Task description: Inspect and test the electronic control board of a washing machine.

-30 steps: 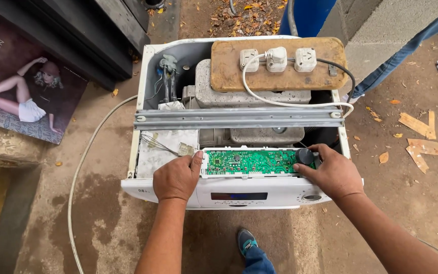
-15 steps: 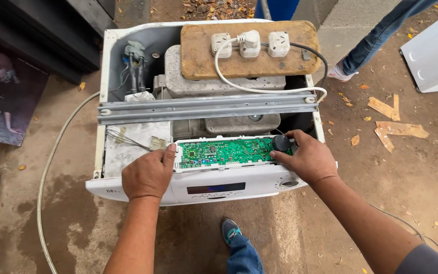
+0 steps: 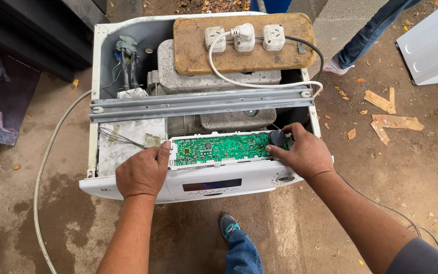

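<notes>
Both your hands grip the white control panel (image 3: 219, 182) at the open washer's (image 3: 128, 30) front edge, left hand (image 3: 143, 172) beside the green circuit board (image 3: 219, 148), right hand (image 3: 302, 152) curled near its black knob (image 3: 277, 137).

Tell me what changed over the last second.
Hardly anything: the left hand and right hand remain at either end of the green circuit board on the opened white washing machine, right fingers by the black knob. Only the camera view shifted.

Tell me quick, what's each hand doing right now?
Left hand: closed on the left end of the green circuit board.
Right hand: gripping the board's right end, by the black knob.
</notes>
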